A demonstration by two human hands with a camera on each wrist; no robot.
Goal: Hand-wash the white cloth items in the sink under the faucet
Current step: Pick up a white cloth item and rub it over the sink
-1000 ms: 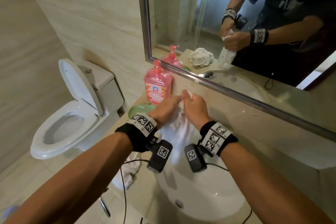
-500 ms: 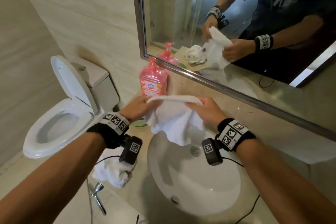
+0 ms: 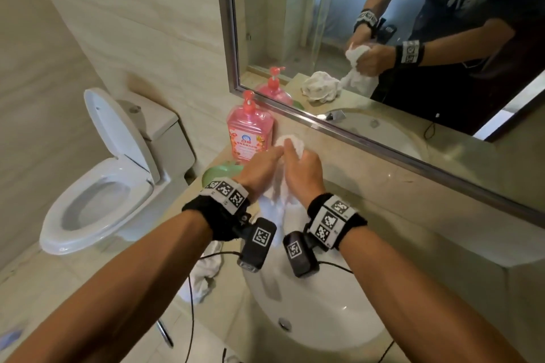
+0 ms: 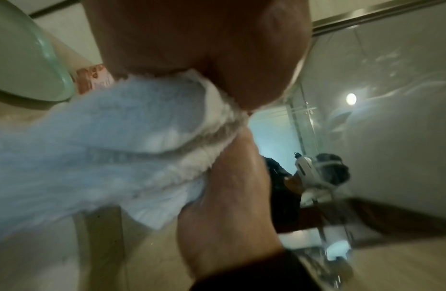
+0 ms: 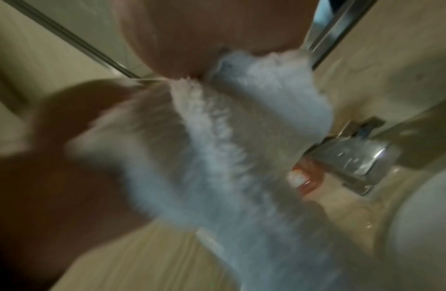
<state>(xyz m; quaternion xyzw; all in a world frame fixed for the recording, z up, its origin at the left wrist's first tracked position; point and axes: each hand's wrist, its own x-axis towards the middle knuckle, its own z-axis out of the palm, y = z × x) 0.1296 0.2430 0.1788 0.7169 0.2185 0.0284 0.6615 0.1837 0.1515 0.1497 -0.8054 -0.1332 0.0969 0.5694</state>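
White cloth (image 3: 290, 143) bunched between left hand (image 3: 262, 166), right hand (image 3: 302, 174).

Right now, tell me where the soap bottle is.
Head view: the pink soap bottle stands on the counter under the mirror's left corner, just left of the hands.

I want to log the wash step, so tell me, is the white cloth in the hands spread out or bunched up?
Bunched up. The left hand and right hand grip the white cloth wadded between them above the sink.
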